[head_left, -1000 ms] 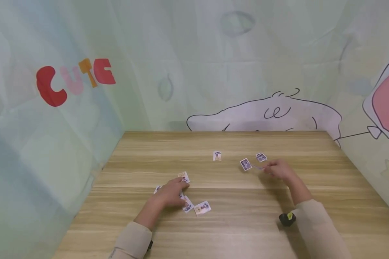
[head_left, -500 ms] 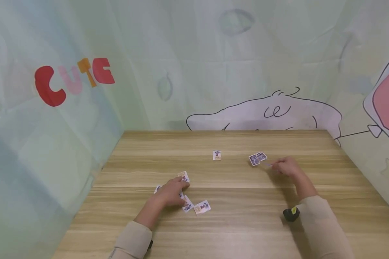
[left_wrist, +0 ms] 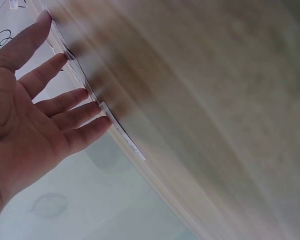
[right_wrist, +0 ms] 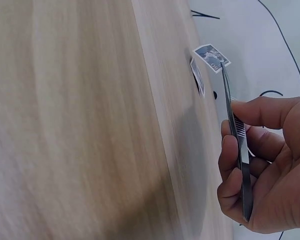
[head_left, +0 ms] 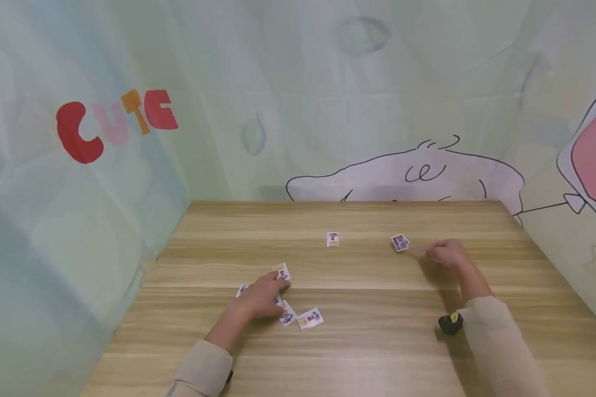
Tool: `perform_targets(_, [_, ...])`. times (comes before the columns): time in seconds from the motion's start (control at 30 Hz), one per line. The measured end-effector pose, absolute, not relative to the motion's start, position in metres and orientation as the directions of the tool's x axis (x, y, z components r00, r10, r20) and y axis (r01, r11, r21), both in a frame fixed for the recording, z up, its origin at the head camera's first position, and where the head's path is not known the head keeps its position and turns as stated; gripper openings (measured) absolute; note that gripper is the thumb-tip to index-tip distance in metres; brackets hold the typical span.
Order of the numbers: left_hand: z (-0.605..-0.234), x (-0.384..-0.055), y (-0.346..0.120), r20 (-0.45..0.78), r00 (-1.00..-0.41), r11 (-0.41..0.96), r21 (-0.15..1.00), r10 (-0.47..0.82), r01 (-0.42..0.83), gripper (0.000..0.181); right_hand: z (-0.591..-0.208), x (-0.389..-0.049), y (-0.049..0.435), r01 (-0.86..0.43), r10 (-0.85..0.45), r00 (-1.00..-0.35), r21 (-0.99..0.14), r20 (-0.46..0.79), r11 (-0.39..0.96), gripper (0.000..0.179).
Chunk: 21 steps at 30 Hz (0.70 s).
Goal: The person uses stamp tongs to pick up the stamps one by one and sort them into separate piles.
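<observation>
Tabletop (head_left: pixel 360 320) room separates left hand (head_left: pixel 262 296), spread over cards (head_left: pixel 287 314), from right hand (head_left: pixel 448 254), gripping tweezers (right_wrist: pixel 245 172).

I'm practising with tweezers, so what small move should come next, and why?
Probably lower the small, white-bordered, dark-printed paper card onto the white-edged paper below: the slim silver metal tweezers in the right hand seem to hold it at their tips, and it appears raised.

I have the bare left-hand grip (left_wrist: pixel 35 112) on my screen, palm showing, fingers spread, its tips resting along thin, flat, white-edged cards (left_wrist: pixel 123 131) seen nearly edge-on. They lie on a pale-brown, wood-grained desk (left_wrist: pixel 215 100), blurred; whitish-green printed cloth (left_wrist: pixel 115 197) shows past its edge.
</observation>
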<state>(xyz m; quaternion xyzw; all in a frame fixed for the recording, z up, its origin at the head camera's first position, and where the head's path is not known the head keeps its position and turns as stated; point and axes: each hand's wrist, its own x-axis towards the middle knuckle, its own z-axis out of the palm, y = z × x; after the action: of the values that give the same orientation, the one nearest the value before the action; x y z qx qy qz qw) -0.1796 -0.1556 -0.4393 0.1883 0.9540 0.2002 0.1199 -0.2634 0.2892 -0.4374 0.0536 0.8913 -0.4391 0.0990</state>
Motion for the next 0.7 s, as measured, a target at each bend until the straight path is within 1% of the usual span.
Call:
perform_targets(0.1, [-0.4402, -0.1796, -0.1557, -0.157, -0.900, 0.849, 0.429, 0.406, 0.308, 0.060, -0.4389, -0.2649, 0.2914, 0.193, 0.019, -0.973, -0.761, -0.231, 0.619, 0.033])
perform_targets(0.33, [-0.4397, -0.1797, -0.1561, -0.163, -0.901, 0.853, 0.424, 0.403, 0.305, 0.061, -0.4418, -0.2686, 0.2938, 0.255, 0.045, -0.957, -0.759, -0.286, 0.599, 0.032])
perform_targets(0.53, [-0.4378, -0.1797, -0.1564, -0.163, -0.900, 0.855, 0.416, 0.404, 0.308, 0.061, -0.4433, -0.2712, 0.2934, 0.240, 0.038, -0.963, -0.780, -0.268, 0.579, 0.033])
perform_targets(0.7, [-0.4375, -0.1792, -0.1564, -0.157, -0.900, 0.855, 0.412, 0.406, 0.314, 0.060, -0.4436, -0.2709, 0.2934, 0.235, 0.044, -0.966, -0.788, -0.256, 0.570, 0.027])
